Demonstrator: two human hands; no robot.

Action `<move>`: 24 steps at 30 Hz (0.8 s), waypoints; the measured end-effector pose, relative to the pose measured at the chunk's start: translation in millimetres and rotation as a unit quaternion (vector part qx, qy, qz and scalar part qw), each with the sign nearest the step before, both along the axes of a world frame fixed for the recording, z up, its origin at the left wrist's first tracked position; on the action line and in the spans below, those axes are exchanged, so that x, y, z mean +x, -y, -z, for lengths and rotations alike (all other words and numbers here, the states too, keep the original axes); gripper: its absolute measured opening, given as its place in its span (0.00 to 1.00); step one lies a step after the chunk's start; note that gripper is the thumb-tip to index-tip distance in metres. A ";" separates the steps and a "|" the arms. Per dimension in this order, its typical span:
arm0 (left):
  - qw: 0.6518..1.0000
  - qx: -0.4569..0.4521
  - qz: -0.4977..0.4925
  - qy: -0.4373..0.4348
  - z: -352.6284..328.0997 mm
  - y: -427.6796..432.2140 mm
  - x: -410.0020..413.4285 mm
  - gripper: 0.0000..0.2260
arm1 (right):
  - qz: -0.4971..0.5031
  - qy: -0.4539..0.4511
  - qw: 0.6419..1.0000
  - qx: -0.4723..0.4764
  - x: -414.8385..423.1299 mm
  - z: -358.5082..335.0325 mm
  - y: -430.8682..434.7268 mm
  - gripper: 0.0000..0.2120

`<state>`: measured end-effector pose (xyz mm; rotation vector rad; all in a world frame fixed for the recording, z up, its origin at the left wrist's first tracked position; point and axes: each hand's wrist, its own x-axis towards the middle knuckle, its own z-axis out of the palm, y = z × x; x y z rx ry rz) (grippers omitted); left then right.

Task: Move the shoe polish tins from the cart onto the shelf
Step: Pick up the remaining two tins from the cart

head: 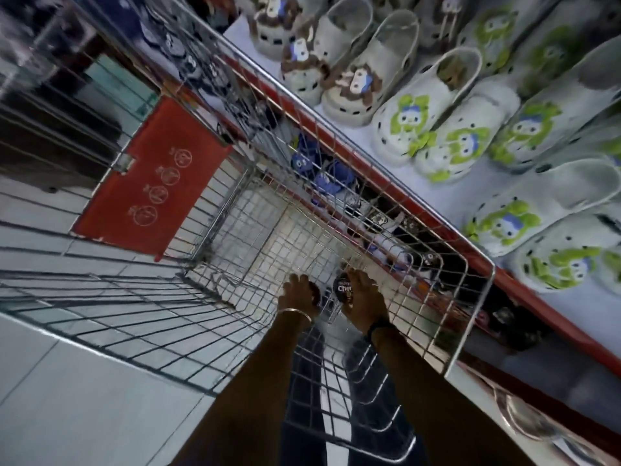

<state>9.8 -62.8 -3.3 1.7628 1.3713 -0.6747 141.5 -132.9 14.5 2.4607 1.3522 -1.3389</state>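
Reaching down into the wire cart (467, 297), we have both bare forearms stretched forward over its near rim. Our left hand (299, 294) wears a thin metal bangle (295, 314) at the wrist; its fingers curl downward near the cart floor, around something small and dark that we cannot make out, so we cannot tell whether they grip it. Our right hand (364, 294), with a dark band (379, 326) at the wrist, has its fingers closed around a round, flat polish tin (343, 289). That tin is dark and glossy, with white lettering on its lid, and it sits against the inner side of the fingers, facing the left hand, low inside the cart. Around them runs a grid of thin shiny steel rods with a thicker rounded rim. Beyond the basket, a flat red plastic flap (154, 176) printed with pale round symbols hangs at the far end. To the right runs a pale shelf (369, 136) with a red edge, packed with chunky white foam clogs (413, 109) bearing green or brown charms.
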 end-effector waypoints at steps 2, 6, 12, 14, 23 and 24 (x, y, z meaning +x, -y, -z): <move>1.000 0.008 -0.015 -0.006 11.5 7.9 0.3 0.35 | 0.010 0.002 1.000 -0.002 -3.2 12.8 4.2 0.38; 0.998 0.060 -0.022 -0.011 29.0 16.9 -1.6 0.35 | 0.028 0.020 0.999 0.022 -6.2 30.5 4.8 0.40; 0.998 0.066 0.007 0.021 37.3 10.2 -4.9 0.33 | 0.052 0.010 0.998 0.040 -2.2 41.9 -1.7 0.37; 0.997 0.068 0.006 0.032 34.0 3.2 -5.3 0.33 | 0.076 -0.004 0.996 0.052 -0.5 38.9 -4.8 0.36; 0.989 0.129 0.043 0.058 -32.8 -32.5 2.4 0.29 | 0.106 -0.031 0.988 0.108 6.6 -21.1 -23.4 0.36; 0.987 0.137 0.049 0.062 -41.8 -35.1 3.0 0.29 | 0.105 -0.030 0.987 0.114 7.9 -30.6 -25.3 0.36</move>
